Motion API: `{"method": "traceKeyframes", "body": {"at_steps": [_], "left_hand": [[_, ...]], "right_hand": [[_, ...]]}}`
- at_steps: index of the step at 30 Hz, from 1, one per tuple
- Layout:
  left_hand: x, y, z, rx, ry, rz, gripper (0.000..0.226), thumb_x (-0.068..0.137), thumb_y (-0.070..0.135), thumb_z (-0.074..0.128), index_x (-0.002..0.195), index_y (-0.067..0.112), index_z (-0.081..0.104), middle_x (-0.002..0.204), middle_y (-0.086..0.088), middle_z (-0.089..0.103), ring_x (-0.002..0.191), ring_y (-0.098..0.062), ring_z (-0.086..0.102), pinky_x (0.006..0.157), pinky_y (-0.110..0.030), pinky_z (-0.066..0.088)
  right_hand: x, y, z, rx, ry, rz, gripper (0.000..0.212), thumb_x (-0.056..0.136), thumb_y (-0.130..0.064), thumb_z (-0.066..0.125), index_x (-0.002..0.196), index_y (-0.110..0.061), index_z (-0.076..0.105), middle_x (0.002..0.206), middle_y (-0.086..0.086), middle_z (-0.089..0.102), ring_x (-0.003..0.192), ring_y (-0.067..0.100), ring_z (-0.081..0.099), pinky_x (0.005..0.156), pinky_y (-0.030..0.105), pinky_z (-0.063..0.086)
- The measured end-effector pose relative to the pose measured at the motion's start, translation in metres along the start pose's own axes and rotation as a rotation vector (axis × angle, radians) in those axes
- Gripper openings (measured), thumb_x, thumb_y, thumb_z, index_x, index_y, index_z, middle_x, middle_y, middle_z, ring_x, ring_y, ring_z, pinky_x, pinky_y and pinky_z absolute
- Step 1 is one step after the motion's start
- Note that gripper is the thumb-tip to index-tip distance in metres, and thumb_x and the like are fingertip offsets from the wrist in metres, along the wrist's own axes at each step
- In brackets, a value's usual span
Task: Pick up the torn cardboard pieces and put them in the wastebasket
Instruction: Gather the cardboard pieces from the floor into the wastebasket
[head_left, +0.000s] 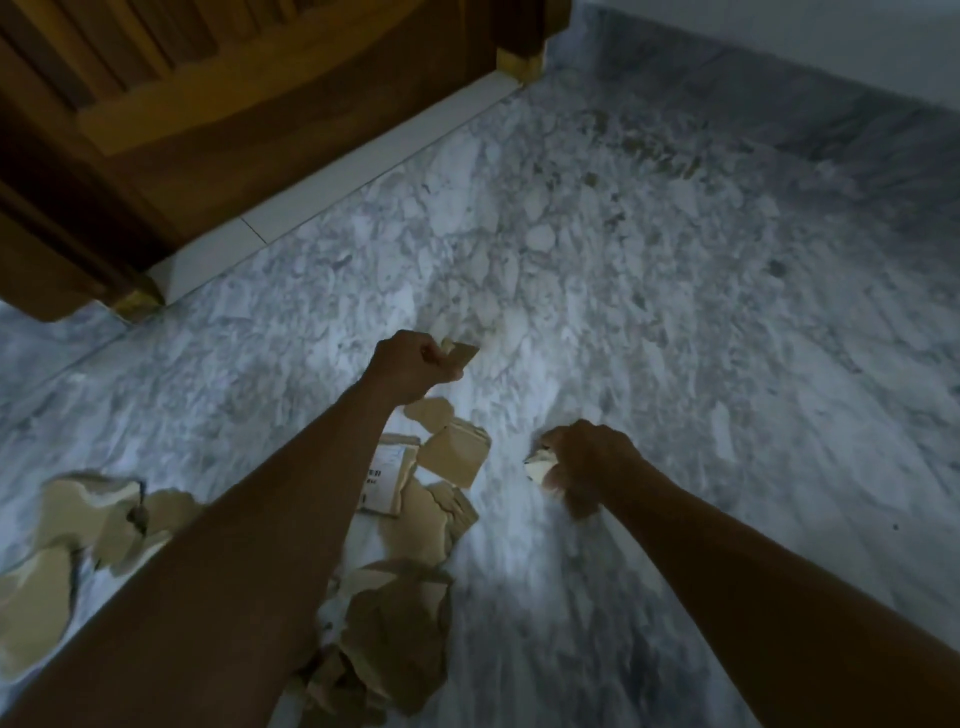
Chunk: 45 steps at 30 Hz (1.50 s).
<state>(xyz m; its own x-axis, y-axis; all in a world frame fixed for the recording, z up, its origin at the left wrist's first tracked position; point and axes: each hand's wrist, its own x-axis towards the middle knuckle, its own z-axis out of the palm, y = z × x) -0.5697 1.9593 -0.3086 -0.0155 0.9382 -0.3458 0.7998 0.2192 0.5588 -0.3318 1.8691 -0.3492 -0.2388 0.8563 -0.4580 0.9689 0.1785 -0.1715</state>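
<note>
Torn brown cardboard pieces lie scattered on the marble floor (649, 322). One cluster (452, 452) sits between my forearms, a crumpled heap (400, 639) lies lower down, and bigger pieces (67, 525) lie at the left edge. One piece with a printed white label (387, 480) is partly hidden by my left forearm. My left hand (410, 369) is curled around a small cardboard scrap (464, 353) above the floor. My right hand (587, 462) grips a pale scrap (537, 466) close to the floor. No wastebasket is in view.
A wooden door (234, 104) with a white threshold strip (337, 192) runs across the upper left. A grey skirting and white wall (779, 36) close off the upper right. Marble floor stretches across the middle and right.
</note>
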Motion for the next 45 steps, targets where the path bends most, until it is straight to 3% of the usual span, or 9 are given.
{"method": "traceKeyframes", "body": {"at_steps": [8, 11, 16, 22, 25, 30, 37, 41, 45], "left_hand": [[0.026, -0.007, 0.054, 0.016, 0.198, 0.074, 0.022, 0.078, 0.015, 0.078, 0.072, 0.015, 0.057, 0.096, -0.007, 0.071, 0.098, -0.024, 0.068, 0.078, -0.030, 0.054], [0.016, -0.013, 0.059, 0.008, 0.232, 0.116, 0.020, 0.079, 0.012, 0.077, 0.079, 0.013, 0.057, 0.083, -0.004, 0.068, 0.082, -0.023, 0.068, 0.065, -0.028, 0.052], [-0.010, -0.015, 0.035, -0.075, 0.095, 0.095, 0.036, 0.073, 0.022, 0.085, 0.099, 0.018, 0.059, 0.074, 0.001, 0.067, 0.068, -0.012, 0.066, 0.058, -0.019, 0.051], [-0.058, -0.066, -0.016, -0.058, -0.223, -0.099, 0.035, 0.061, 0.050, 0.088, 0.077, 0.021, 0.076, 0.083, 0.003, 0.073, 0.085, -0.012, 0.068, 0.070, -0.025, 0.049], [-0.080, -0.095, -0.015, -0.093, -0.235, -0.176, 0.029, 0.055, 0.051, 0.089, 0.055, 0.028, 0.071, 0.093, -0.002, 0.073, 0.097, -0.018, 0.067, 0.079, -0.030, 0.050], [-0.089, -0.110, 0.023, 0.317, -0.069, -0.159, 0.046, 0.080, 0.057, 0.069, 0.108, 0.022, 0.061, 0.127, -0.006, 0.031, 0.123, -0.030, 0.037, 0.104, -0.043, 0.040], [-0.089, -0.114, 0.026, 0.090, 0.108, -0.240, 0.088, 0.066, 0.050, 0.084, 0.131, 0.013, 0.038, 0.126, -0.016, 0.043, 0.116, -0.039, 0.050, 0.095, -0.046, 0.047], [-0.083, -0.105, 0.023, 0.031, 0.030, -0.300, 0.095, 0.066, 0.042, 0.087, 0.136, 0.006, 0.032, 0.132, -0.017, 0.053, 0.124, -0.035, 0.053, 0.100, -0.041, 0.046], [-0.078, -0.102, 0.027, 0.308, 0.033, -0.359, 0.094, 0.072, 0.060, 0.074, 0.137, 0.005, 0.035, 0.134, -0.014, 0.045, 0.125, -0.031, 0.042, 0.102, -0.039, 0.038]], "right_hand": [[0.019, -0.002, -0.003, 0.032, -0.086, 0.080, 0.061, 0.073, -0.041, 0.083, 0.126, -0.020, 0.062, 0.121, 0.006, 0.064, 0.110, 0.026, 0.065, 0.092, 0.037, 0.053], [0.011, -0.001, -0.003, 0.063, -0.060, 0.073, 0.051, 0.080, -0.035, 0.077, 0.127, -0.024, 0.060, 0.121, 0.005, 0.065, 0.108, 0.025, 0.066, 0.087, 0.035, 0.051], [-0.003, -0.006, -0.001, 0.115, 0.000, 0.066, 0.056, 0.085, -0.027, 0.072, 0.130, -0.022, 0.038, 0.117, 0.007, 0.067, 0.097, 0.026, 0.069, 0.071, 0.032, 0.044], [-0.013, -0.014, -0.007, 0.019, -0.056, 0.063, 0.051, 0.088, -0.040, 0.069, 0.132, -0.025, 0.048, 0.119, 0.006, 0.066, 0.104, 0.024, 0.067, 0.085, 0.036, 0.051], [-0.001, -0.034, -0.019, 0.255, -0.170, 0.115, 0.054, 0.084, -0.046, 0.071, 0.126, -0.017, 0.053, 0.126, 0.011, 0.060, 0.111, 0.029, 0.061, 0.092, 0.038, 0.049], [0.037, -0.090, -0.039, 0.218, -0.209, -0.011, 0.074, 0.084, -0.055, 0.069, 0.142, -0.017, 0.045, 0.139, 0.015, 0.034, 0.128, 0.035, 0.038, 0.101, 0.044, 0.043], [0.040, -0.121, -0.001, 0.041, 0.007, 0.084, 0.092, 0.071, -0.044, 0.084, 0.139, -0.022, 0.027, 0.132, 0.010, 0.036, 0.121, 0.033, 0.040, 0.090, 0.046, 0.047], [0.045, -0.118, -0.005, 0.082, -0.082, 0.117, 0.089, 0.067, -0.041, 0.087, 0.133, -0.023, 0.031, 0.125, 0.011, 0.047, 0.117, 0.032, 0.050, 0.093, 0.047, 0.050], [0.054, -0.113, -0.018, 0.084, -0.222, 0.046, 0.071, 0.080, -0.037, 0.078, 0.140, -0.017, 0.044, 0.134, 0.011, 0.055, 0.120, 0.031, 0.056, 0.091, 0.036, 0.051]]}}
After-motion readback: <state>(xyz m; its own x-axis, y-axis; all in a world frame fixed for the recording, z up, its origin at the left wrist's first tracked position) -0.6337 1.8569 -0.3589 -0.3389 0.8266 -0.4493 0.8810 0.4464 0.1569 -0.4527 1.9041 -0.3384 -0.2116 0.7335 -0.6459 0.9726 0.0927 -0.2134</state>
